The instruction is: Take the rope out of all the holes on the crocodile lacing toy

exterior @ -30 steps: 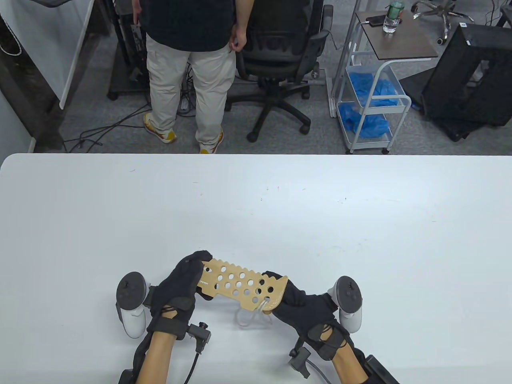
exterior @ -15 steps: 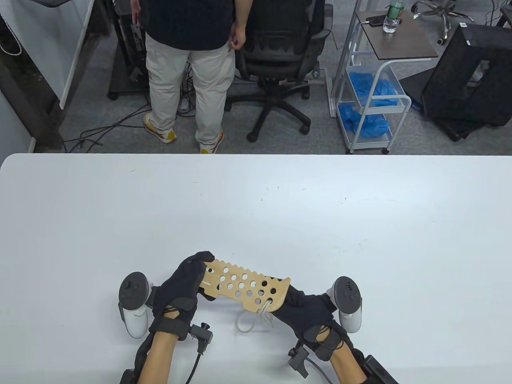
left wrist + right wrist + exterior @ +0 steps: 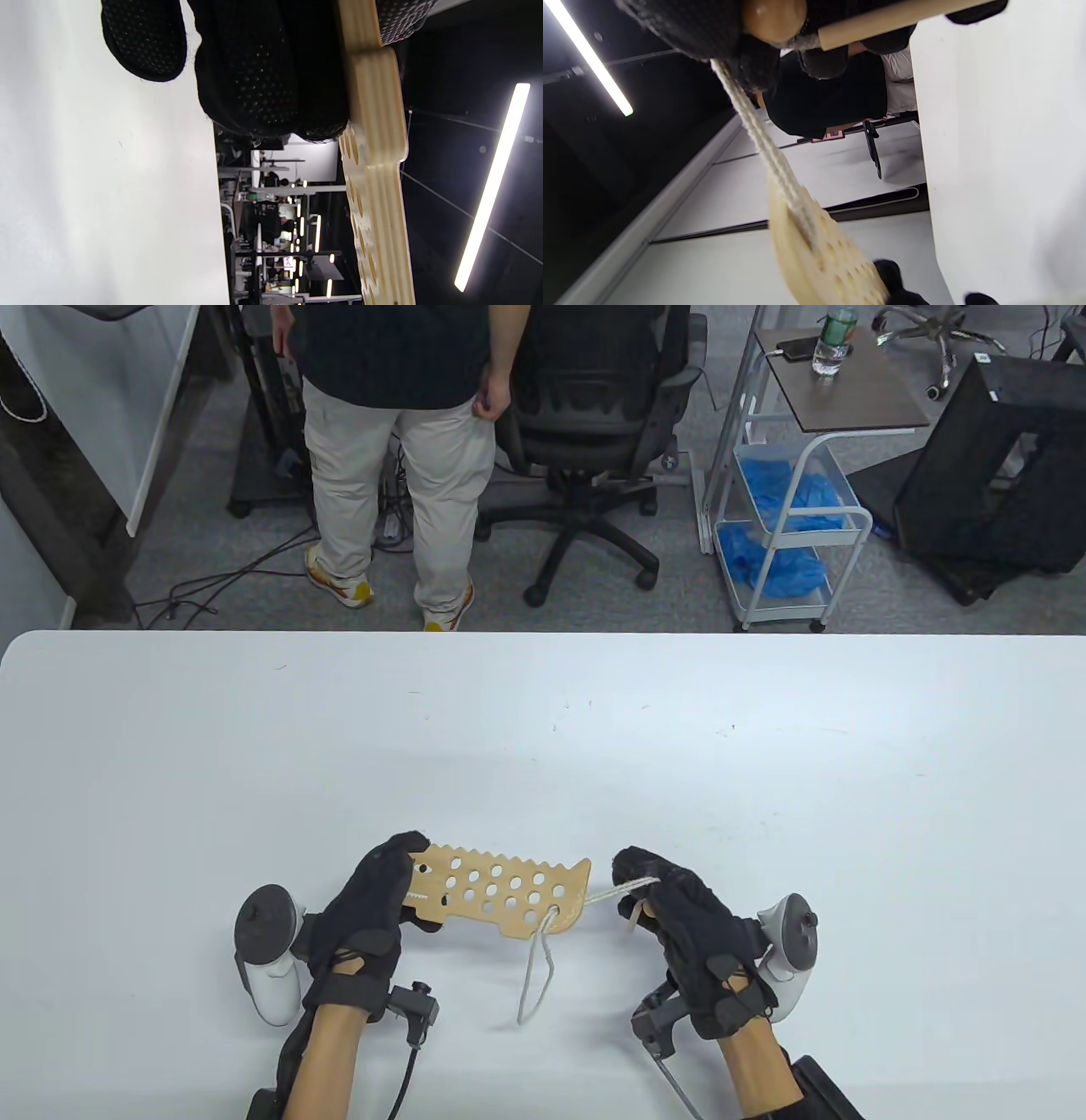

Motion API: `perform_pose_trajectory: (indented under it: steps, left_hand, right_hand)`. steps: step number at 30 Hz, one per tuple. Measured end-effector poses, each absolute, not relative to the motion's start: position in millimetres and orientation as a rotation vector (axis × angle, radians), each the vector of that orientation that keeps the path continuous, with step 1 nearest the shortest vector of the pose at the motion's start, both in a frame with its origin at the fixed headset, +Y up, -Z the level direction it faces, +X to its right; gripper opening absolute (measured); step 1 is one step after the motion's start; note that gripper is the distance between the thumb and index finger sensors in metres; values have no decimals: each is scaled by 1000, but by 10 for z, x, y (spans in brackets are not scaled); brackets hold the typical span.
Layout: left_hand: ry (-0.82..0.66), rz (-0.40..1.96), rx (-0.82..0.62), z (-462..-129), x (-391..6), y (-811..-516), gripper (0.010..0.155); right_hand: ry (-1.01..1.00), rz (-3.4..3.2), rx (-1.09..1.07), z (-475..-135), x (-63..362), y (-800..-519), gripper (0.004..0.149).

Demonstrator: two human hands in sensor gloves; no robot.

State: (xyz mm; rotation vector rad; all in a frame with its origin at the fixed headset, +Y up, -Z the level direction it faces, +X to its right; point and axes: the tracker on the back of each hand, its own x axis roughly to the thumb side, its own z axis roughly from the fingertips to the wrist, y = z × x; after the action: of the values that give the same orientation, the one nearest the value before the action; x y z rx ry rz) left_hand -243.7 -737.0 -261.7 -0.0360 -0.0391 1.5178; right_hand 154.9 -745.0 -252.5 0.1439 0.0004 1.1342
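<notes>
A gloved right hand [image 3: 679, 912] pinches the white rope [image 3: 612, 891] and its wooden needle [image 3: 899, 17], fingers curled round both, with the cord drawn taut toward the tail end of the crocodile lacing toy [image 3: 501, 892], which sits just left of the hand and raised off the white table [image 3: 543, 729]. Across from it, the left hand [image 3: 373, 908] clamps the toy's snout end, thumb on the top face and fingers beneath, steadying it flat. A slack loop of rope hangs from one hole near the tail and trails down to the table. The remaining lacing looks confined to that tail end, so the pull is probably best kept in line with the hole, steady rather than snatched, while the left hand holds the board firm against it. The toy is a thin, pale plywood plate with a sawtooth upper edge and rows of round holes; the cord is braided and soft, the needle a smooth round wooden rod, the gloves black with dotted grip fabric
</notes>
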Motion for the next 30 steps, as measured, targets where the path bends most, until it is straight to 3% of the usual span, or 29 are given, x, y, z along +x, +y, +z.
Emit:
perform_pose_trajectory:
  steps: [30]
  left_hand:
    - [197, 1476, 43, -2622, -2813, -7550, 55]
  right_hand:
    - [-240, 649, -7, -2566, 2323, -7550, 37]
